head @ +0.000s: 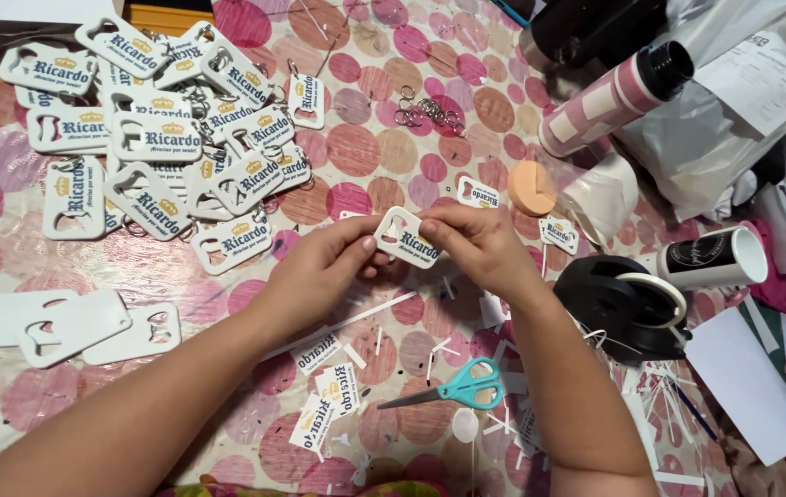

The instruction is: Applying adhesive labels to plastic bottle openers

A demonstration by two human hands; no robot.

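A white bottle-opener keychain with a printed label is pinched between both my hands over the middle of the table. My left hand grips its left end, near the cut-out opening. My right hand holds its right end, thumb and fingers pressing the label. A pile of finished labelled keychains lies at the far left. A few blank white openers rest at the near left. Loose printed stickers lie just below my left wrist.
Teal-handled scissors lie near my right forearm among paper strips. A black tape dispenser and a black-and-white cup stand at the right. A pink-striped tube, metal key rings, an orange sponge disc and plastic bags sit at the back.
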